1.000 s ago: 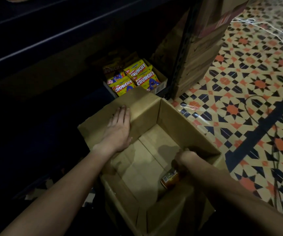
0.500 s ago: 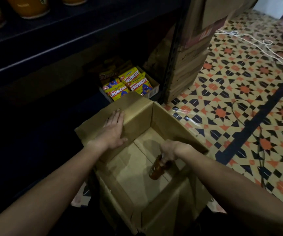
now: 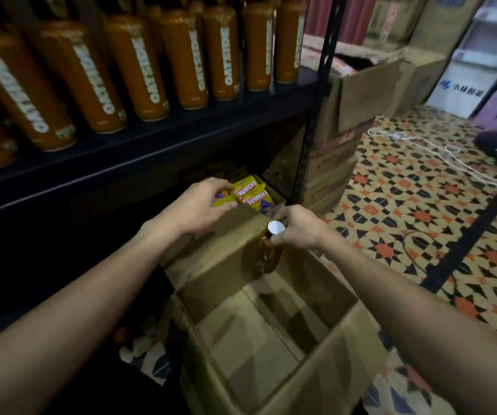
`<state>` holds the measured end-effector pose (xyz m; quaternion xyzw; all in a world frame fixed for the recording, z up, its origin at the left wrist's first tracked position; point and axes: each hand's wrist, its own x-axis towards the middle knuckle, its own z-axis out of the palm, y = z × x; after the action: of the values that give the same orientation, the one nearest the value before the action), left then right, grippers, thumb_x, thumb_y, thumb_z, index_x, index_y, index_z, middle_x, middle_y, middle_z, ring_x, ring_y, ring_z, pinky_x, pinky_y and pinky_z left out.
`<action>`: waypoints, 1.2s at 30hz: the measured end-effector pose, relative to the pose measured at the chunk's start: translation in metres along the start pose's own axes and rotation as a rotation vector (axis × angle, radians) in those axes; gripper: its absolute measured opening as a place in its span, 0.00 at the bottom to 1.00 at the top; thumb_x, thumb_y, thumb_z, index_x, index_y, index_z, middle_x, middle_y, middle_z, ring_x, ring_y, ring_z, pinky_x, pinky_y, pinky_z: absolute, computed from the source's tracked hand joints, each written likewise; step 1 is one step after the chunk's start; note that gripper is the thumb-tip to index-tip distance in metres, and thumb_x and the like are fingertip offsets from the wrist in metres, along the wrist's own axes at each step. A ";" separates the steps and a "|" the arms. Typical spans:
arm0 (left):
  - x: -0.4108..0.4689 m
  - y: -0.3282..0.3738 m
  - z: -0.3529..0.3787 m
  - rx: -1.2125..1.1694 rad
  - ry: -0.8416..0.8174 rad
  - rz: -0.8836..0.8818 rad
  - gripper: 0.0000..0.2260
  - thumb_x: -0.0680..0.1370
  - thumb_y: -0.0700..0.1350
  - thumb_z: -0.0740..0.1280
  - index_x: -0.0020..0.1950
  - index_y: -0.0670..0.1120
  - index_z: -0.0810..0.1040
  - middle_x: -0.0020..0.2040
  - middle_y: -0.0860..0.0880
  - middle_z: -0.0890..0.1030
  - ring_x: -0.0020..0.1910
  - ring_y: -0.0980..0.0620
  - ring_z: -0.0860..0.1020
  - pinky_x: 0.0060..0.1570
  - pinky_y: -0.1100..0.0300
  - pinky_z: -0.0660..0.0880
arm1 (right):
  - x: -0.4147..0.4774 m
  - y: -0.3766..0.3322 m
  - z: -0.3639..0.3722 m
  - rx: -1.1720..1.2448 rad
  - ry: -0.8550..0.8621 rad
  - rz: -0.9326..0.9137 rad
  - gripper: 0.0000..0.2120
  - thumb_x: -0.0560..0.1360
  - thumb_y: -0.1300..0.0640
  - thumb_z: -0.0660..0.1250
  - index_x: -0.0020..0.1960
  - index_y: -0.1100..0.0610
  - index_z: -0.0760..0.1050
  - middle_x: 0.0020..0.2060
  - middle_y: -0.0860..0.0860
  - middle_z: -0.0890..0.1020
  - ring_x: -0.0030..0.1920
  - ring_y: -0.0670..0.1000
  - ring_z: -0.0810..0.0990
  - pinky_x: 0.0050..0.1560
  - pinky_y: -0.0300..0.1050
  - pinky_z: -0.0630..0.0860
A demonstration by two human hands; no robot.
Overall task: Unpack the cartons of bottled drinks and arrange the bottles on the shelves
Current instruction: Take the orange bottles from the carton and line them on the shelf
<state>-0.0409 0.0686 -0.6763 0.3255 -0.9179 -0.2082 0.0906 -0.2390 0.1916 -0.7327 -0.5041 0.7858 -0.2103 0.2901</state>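
An open brown carton (image 3: 274, 369) stands on the floor in front of me, its inside bare. My right hand (image 3: 299, 230) grips the neck of an orange drink bottle (image 3: 269, 254) with a white cap, held upright above the carton's far edge. My left hand (image 3: 199, 208) rests on the carton's far flap (image 3: 211, 250), fingers curled over its edge. Several tall orange bottles (image 3: 187, 58) stand in rows on the dark shelf (image 3: 151, 136) above.
A tray of yellow snack packs (image 3: 253, 196) sits on the lower shelf behind the carton. Stacked cartons (image 3: 343, 121) stand right of the shelf post (image 3: 316, 100). A white cord (image 3: 438, 151) and a black cable (image 3: 420, 253) lie on the patterned tile floor.
My right hand has lifted the bottle out of the carton's bottom up to its far edge. My left hand slid to the flap's far edge. The view tilted up, showing the shelved bottles.
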 end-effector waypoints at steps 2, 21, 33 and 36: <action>-0.005 0.015 -0.030 0.006 0.063 0.029 0.21 0.79 0.51 0.68 0.71 0.47 0.73 0.70 0.48 0.74 0.68 0.50 0.73 0.67 0.54 0.71 | -0.005 -0.025 -0.026 0.027 0.075 -0.036 0.15 0.68 0.51 0.79 0.51 0.53 0.80 0.44 0.48 0.82 0.45 0.48 0.81 0.36 0.42 0.74; -0.013 0.092 -0.246 0.105 0.489 0.238 0.15 0.81 0.50 0.66 0.67 0.51 0.77 0.63 0.52 0.77 0.61 0.56 0.74 0.58 0.62 0.70 | -0.044 -0.223 -0.214 0.403 0.421 -0.390 0.10 0.71 0.57 0.76 0.50 0.60 0.84 0.47 0.55 0.86 0.47 0.54 0.86 0.44 0.51 0.84; 0.058 0.067 -0.302 0.307 0.428 0.055 0.19 0.81 0.51 0.65 0.71 0.50 0.72 0.67 0.48 0.75 0.64 0.51 0.75 0.59 0.57 0.73 | 0.006 -0.279 -0.278 0.746 0.605 -0.555 0.09 0.74 0.59 0.73 0.51 0.63 0.81 0.44 0.54 0.84 0.43 0.50 0.85 0.39 0.46 0.84; 0.077 0.057 -0.308 0.343 0.396 0.017 0.19 0.81 0.50 0.65 0.72 0.50 0.71 0.68 0.49 0.75 0.65 0.51 0.74 0.60 0.58 0.72 | 0.024 -0.290 -0.283 0.809 0.673 -0.571 0.12 0.74 0.59 0.73 0.54 0.65 0.79 0.45 0.54 0.82 0.45 0.48 0.83 0.45 0.50 0.85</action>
<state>-0.0395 -0.0395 -0.3726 0.3629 -0.9068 0.0187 0.2137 -0.2420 0.0634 -0.3477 -0.4503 0.5255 -0.7108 0.1261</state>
